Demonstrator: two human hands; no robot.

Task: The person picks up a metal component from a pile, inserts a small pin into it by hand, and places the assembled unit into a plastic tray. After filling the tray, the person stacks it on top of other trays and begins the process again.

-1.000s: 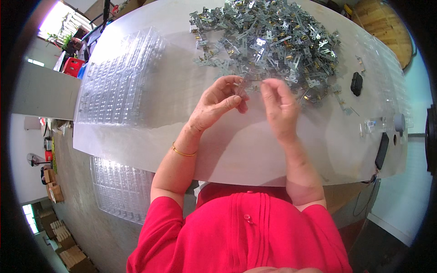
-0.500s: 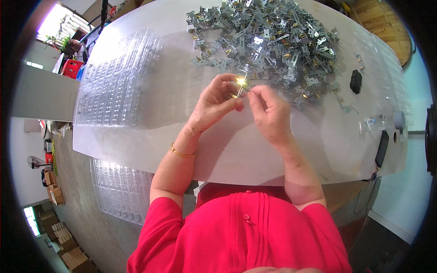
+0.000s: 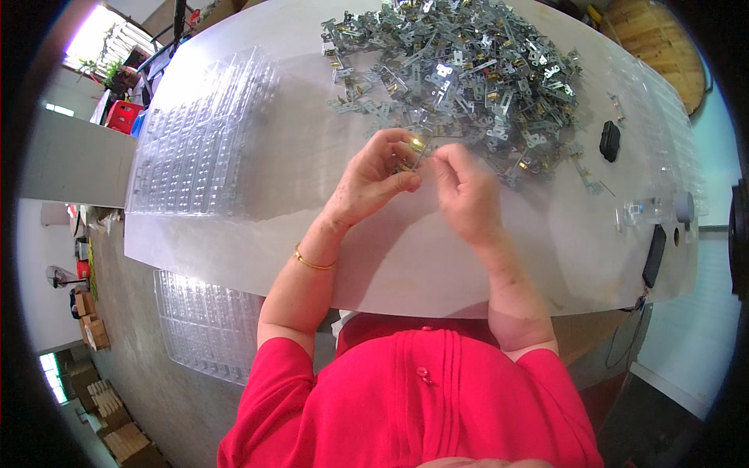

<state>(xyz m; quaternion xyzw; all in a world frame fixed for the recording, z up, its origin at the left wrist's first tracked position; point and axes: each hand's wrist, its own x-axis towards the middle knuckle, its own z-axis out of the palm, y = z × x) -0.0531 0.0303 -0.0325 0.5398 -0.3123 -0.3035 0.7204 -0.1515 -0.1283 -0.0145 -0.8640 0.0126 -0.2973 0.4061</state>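
Note:
Just in front of a heap of small metal brackets (image 3: 476, 70), my left hand (image 3: 373, 175) is closed on a small metal bracket (image 3: 419, 145) with a shiny brass-coloured part. The bracket stands tilted between the thumb and fingers. Close at its right side is my right hand (image 3: 468, 191), thumb and fingertips pinched together at the bracket's edge. The right fingers are slightly blurred, and whatever lies between them is too small to make out.
Clear plastic trays (image 3: 195, 148) are stacked on the table's left, with another clear tray (image 3: 207, 327) lower down beside the table. At the right lie a small black case (image 3: 610, 140), a long black object (image 3: 654, 256) and more clear plastic trays (image 3: 663, 140).
The bracket has turned a little in my left hand, and its bright glint has shrunk. My right hand stays pinched beside it, having shifted only slightly.

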